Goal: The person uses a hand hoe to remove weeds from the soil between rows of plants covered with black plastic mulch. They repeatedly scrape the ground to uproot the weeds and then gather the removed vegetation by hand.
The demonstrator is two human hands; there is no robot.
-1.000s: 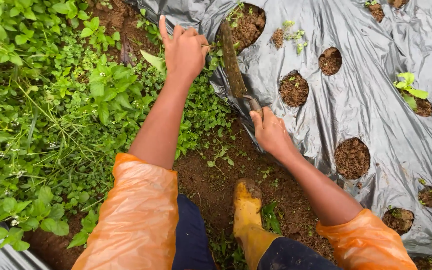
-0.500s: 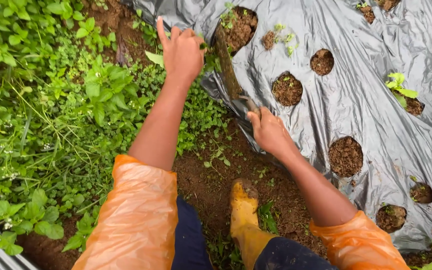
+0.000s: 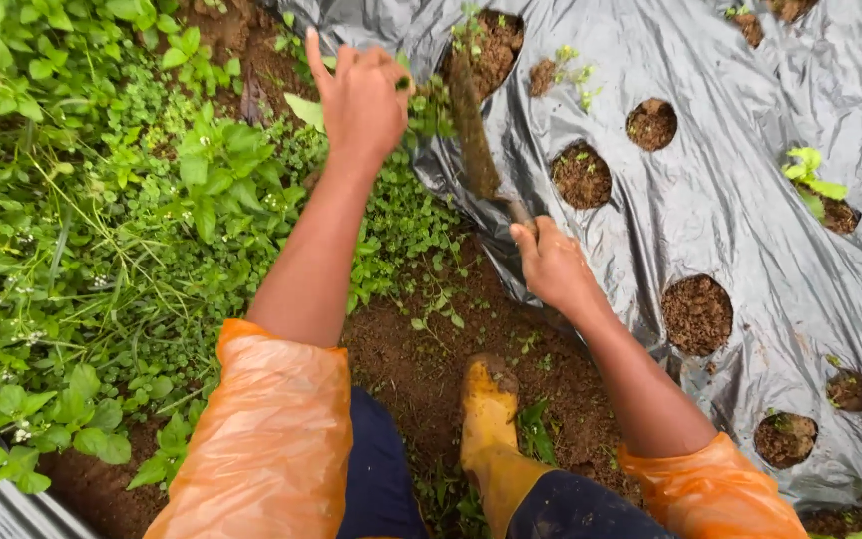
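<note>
Nearest the camera, a muddy yellow boot (image 3: 491, 414) stands on the bare soil path (image 3: 421, 349) between orange plastic sleeves (image 3: 271, 439). Further out, the right hand (image 3: 554, 265) is closed around the handle of a soil-caked hand blade (image 3: 473, 125) whose tip points at the edge of the grey mulch sheet (image 3: 730, 200). Beyond it, the left hand (image 3: 363, 100) pinches a tuft of small weeds (image 3: 429, 105); the path by the boot looks mostly weeded, while thick weeds (image 3: 102, 220) remain at left.
</note>
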